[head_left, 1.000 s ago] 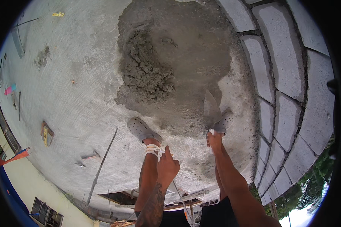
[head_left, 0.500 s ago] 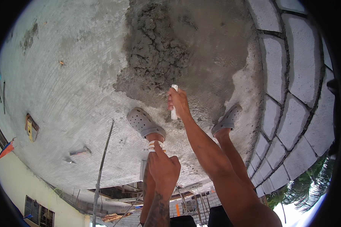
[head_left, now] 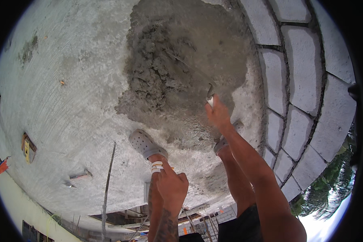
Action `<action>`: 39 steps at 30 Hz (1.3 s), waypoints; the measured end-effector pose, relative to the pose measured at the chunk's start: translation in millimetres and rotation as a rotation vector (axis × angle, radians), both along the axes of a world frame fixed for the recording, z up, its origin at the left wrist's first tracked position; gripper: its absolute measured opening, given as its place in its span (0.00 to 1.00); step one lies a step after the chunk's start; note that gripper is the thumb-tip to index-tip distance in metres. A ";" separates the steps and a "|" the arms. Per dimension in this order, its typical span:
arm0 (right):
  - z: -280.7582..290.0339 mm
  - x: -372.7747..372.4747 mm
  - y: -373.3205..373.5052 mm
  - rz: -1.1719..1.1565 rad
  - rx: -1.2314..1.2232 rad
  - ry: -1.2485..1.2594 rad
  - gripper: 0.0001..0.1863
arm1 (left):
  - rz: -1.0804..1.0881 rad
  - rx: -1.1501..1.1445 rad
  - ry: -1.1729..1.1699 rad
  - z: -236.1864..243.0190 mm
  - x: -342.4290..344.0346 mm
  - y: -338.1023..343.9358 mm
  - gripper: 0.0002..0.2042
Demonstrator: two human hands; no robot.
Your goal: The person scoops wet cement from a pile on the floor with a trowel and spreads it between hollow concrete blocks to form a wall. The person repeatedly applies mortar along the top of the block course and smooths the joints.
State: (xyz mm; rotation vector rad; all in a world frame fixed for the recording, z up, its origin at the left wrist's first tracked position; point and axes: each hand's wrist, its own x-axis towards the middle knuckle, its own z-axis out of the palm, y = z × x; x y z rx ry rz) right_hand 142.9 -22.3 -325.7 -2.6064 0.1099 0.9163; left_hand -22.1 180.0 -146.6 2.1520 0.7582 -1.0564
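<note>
A trowel [head_left: 210, 101] with a white handle is gripped in my right hand [head_left: 219, 113]. Its thin, bent neck shows above the fist, and the blurred blade reaches up-left over the wet grey mortar [head_left: 226, 52]. A rough heap of thicker mortar [head_left: 149, 76] rises on the left part of that patch. My left hand [head_left: 172, 186] is low in the view, in front of my left shin, its fingers curled and the index finger stretched up. Behind that finger is a white item with orange stripes [head_left: 157, 166]; whether the hand holds it is unclear.
My grey clogs [head_left: 146, 143] stand at the mortar's near edge. A block wall [head_left: 306, 68] curves along the right. Leftward on the concrete floor [head_left: 80, 121] lie a yellow level-like tool [head_left: 27, 149], a hammer-like tool [head_left: 81, 175] and a long thin rod [head_left: 109, 181].
My right hand has swung rightward with the trowel, whose neck and blade now show across the mortar. My left hand stays low by the shin. The view has shifted slightly.
</note>
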 end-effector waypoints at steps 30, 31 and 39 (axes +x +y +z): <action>-39.3 10.2 61.4 -0.752 0.662 0.656 0.09 | -0.258 -0.085 0.275 -2.5 -10.0 -23.6 0.32; -34.4 6.2 54.5 -0.605 0.549 0.512 0.09 | -0.264 -0.089 0.269 -3.6 -11.2 -26.2 0.32; -70.0 -49.7 128.4 -0.320 0.236 -0.095 0.20 | -0.300 -0.125 0.335 -4.7 -5.6 -32.7 0.32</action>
